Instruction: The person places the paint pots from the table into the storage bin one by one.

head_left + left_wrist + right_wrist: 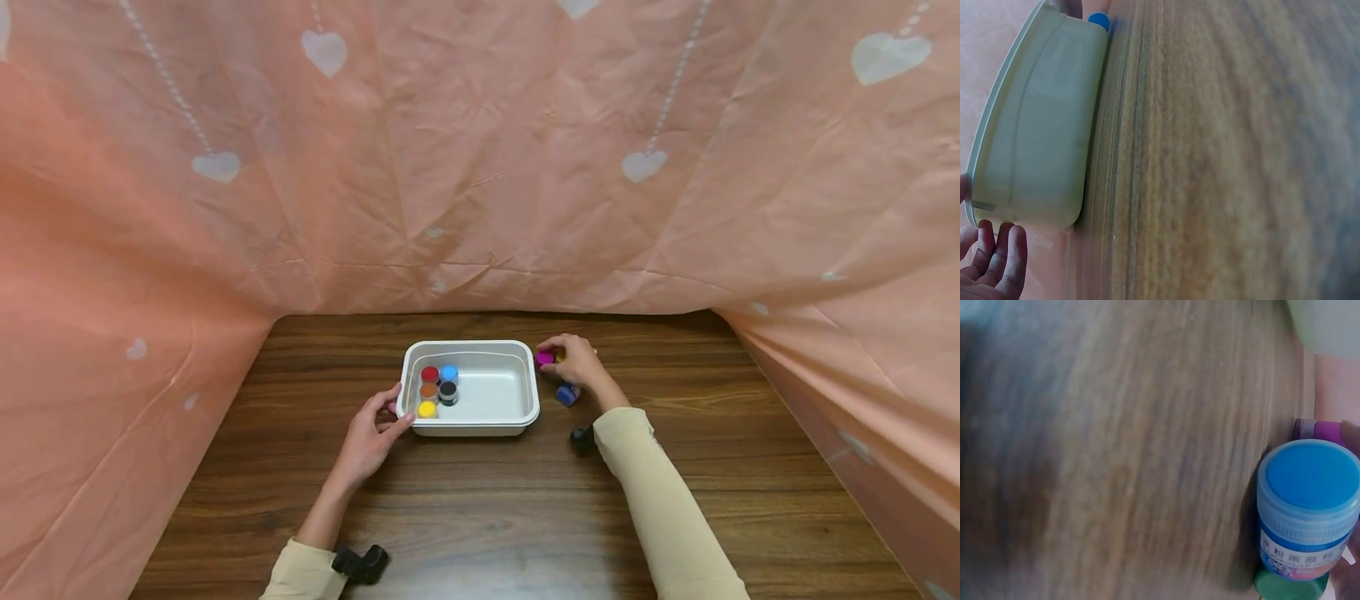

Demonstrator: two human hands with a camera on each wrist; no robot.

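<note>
The right hand (577,364) pinches an upright magenta-lidded jar (545,359) between thumb and fingers on the brown wood-grain counter (480,500), just right of the white tray (491,400). Nearer, a blue-lidded jar (1310,481) lies on its side, its rim translucent, its label white and printed. The left hand (370,436) grips the tray's near left corner. Inside, at left, stand a red jar (430,375), light blue jar (448,374), brown jar (428,392), black jar (447,392) and yellow jar (427,410).
</note>
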